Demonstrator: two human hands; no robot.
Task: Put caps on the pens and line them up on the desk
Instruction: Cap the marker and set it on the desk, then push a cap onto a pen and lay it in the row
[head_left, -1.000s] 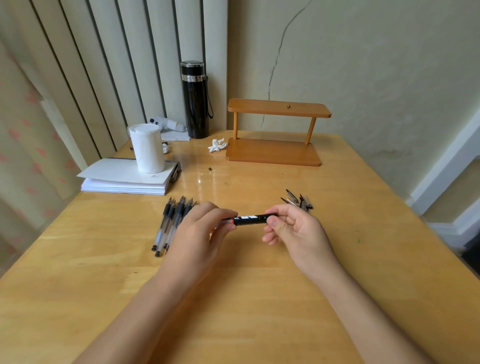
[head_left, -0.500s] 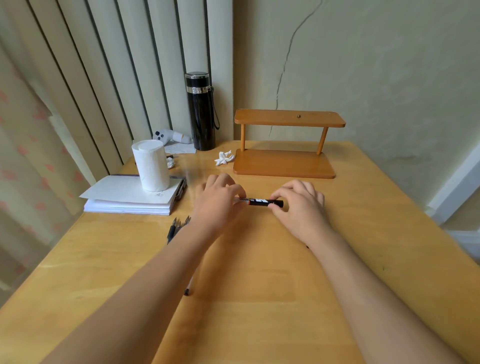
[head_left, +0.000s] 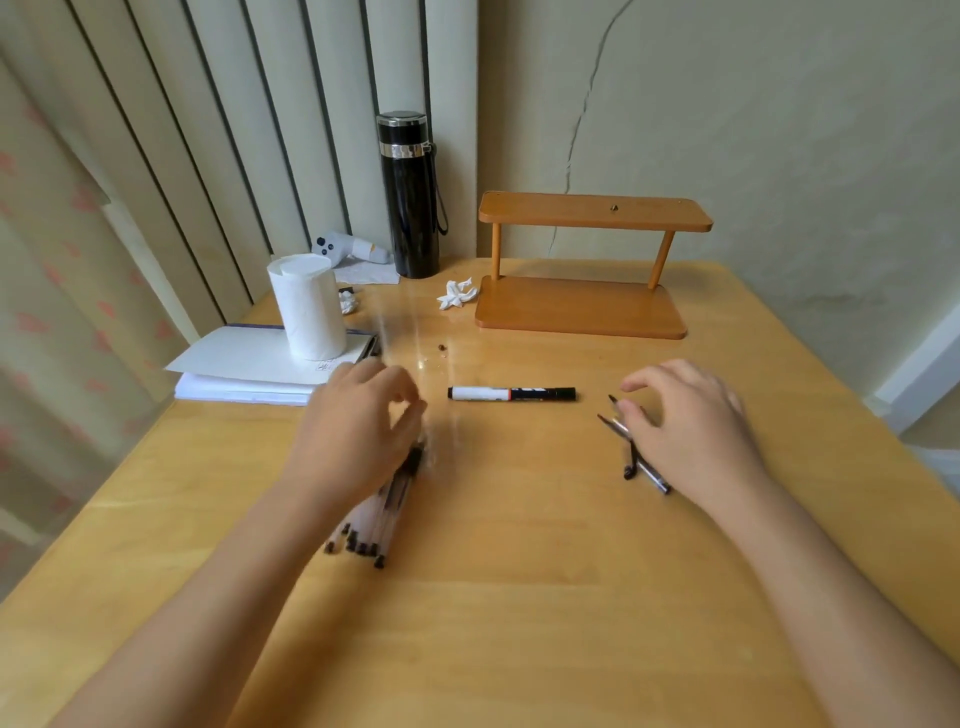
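Between the two hands a marker (head_left: 511, 394) lies capped on the desk (head_left: 519, 597), its long axis running left to right, touched by neither. Under the left hand (head_left: 358, 431) a bundle of pens (head_left: 382, 512) points away from the person; the fingers are curled and blurred, so I cannot tell if they grip any. Beneath the right hand (head_left: 685, 421), loosely spread, sit the loose caps (head_left: 631, 449), nearest that side, likely the next pick.

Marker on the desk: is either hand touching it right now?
Apart. The head view shows bare desk between the marker and both the left hand and right hand.
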